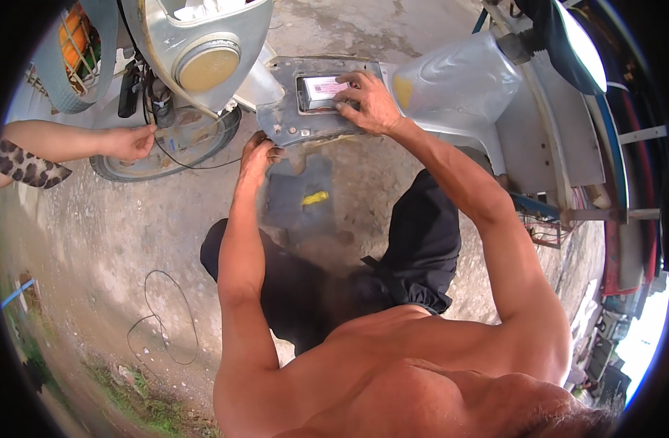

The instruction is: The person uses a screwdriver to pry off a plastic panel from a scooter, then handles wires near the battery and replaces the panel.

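Your right hand (371, 104), fingers spread, over block (323, 89): uneven pressure could wedge it. Left hand (257, 158) at footboard (278, 118) edge, grip unclear.

Outdoor repair spot
Silver-grey plastic scooter (159, 44) with open rectangular floor compartment (300, 95), on rough brownish ground (115, 241) near green grass (155, 403).

Left hand (258, 159) and right hand (376, 104) are both bare, same for the arms (243, 248) and torso (414, 347) back behind the fingers (356, 77). Trousers (420, 233) are near-black, kinda baggy, seriously creased, well back from the fingertips.
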`<action>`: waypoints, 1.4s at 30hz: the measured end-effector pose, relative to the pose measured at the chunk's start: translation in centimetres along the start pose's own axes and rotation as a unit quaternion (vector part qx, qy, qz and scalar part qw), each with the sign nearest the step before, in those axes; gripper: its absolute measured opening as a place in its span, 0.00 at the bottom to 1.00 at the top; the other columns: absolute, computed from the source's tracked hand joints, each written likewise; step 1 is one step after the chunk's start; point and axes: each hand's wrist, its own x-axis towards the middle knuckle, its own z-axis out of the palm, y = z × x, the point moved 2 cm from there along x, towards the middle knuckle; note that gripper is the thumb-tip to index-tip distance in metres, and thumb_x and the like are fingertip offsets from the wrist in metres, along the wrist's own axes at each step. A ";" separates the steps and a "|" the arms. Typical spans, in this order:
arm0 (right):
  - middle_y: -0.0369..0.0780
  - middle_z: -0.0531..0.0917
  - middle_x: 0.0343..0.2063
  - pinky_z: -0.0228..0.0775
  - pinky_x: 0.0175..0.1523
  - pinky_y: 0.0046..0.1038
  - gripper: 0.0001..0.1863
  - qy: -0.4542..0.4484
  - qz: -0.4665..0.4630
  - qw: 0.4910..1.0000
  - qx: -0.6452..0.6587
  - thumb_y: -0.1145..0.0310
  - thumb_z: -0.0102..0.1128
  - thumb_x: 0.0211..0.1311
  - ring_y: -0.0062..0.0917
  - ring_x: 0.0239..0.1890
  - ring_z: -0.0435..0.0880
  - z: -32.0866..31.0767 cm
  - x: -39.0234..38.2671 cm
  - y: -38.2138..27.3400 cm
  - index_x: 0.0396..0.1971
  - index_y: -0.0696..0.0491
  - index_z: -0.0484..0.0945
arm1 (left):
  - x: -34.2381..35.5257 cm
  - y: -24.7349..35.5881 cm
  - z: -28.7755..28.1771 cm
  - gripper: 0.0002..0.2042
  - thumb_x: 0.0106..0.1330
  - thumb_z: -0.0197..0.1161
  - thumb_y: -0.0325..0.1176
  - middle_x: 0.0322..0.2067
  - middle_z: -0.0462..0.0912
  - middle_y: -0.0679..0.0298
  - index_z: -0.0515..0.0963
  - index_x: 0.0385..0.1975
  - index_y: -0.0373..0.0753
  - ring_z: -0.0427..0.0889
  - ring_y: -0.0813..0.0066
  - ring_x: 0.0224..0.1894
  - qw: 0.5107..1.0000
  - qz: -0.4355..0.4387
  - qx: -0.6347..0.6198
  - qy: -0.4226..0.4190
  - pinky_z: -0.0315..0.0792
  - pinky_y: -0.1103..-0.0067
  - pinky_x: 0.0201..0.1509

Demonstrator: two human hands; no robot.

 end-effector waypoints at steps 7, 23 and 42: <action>0.42 0.76 0.65 0.56 0.75 0.47 0.21 -0.160 0.055 0.974 -0.151 0.52 0.60 0.63 0.44 0.73 0.63 2.7 4.4 -1.3 0.39 0.53 0.91 | -0.8 0.4 0.5 0.17 0.67 0.59 0.35 0.40 0.87 0.61 0.79 0.52 0.35 0.86 0.71 0.37 0.998 -0.003 0.049 0.031 0.75 0.74 0.38; 0.47 0.73 0.66 0.61 0.72 0.41 0.18 -0.109 0.096 0.989 -0.001 0.58 0.62 0.66 0.47 0.67 0.69 4.4 2.3 1.8 0.34 0.61 0.85 | -2.1 2.3 3.5 0.23 0.64 0.67 0.45 0.41 0.86 0.61 0.77 0.52 0.36 0.83 0.74 0.34 0.989 0.042 0.132 0.053 0.75 0.74 0.40; 0.42 0.81 0.58 0.68 0.66 0.40 0.12 0.018 0.081 0.996 -0.015 0.61 0.67 0.60 0.44 0.60 0.76 5.7 1.8 -0.9 0.31 0.55 0.89 | -1.5 1.2 2.0 0.21 0.61 0.66 0.34 0.42 0.88 0.51 0.78 0.54 0.33 0.87 0.62 0.38 0.961 0.088 0.226 0.130 0.79 0.69 0.43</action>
